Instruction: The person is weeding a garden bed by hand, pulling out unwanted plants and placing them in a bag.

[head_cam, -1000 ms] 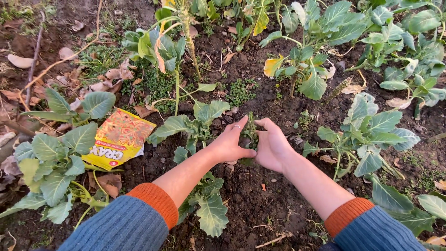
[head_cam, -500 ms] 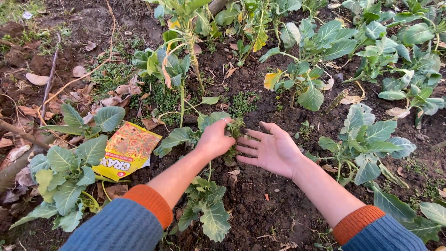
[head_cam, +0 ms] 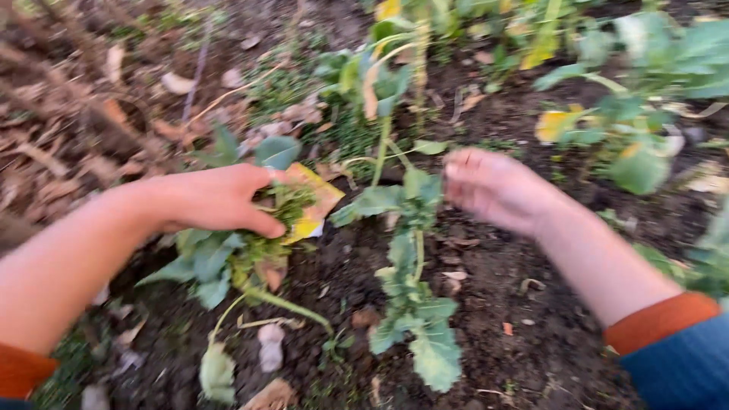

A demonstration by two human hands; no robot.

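Outdoor garden bed of dark, crumbly soil (head_cam: 486,304), planted with broad-leaved green seedlings; dry brown leaves (head_cam: 68,152) and twigs litter the upper left. A young leafy plant (head_cam: 414,304) stands in the centre of the bed, between the two forearms. The left hand (head_cam: 209,199) is closed around a clump of pulled weeds (head_cam: 285,203), held above a low seedling (head_cam: 209,262) and directly in front of a yellow snack wrapper (head_cam: 319,199) lying on the soil. The right hand (head_cam: 493,188) hovers well apart from the left, fingers loosely curled, holding nothing visible. Orange cuffs and blue sleeves are cut off at the lower edges. Motion blur softens the whole view; the plants along the top edge are hard to make out.
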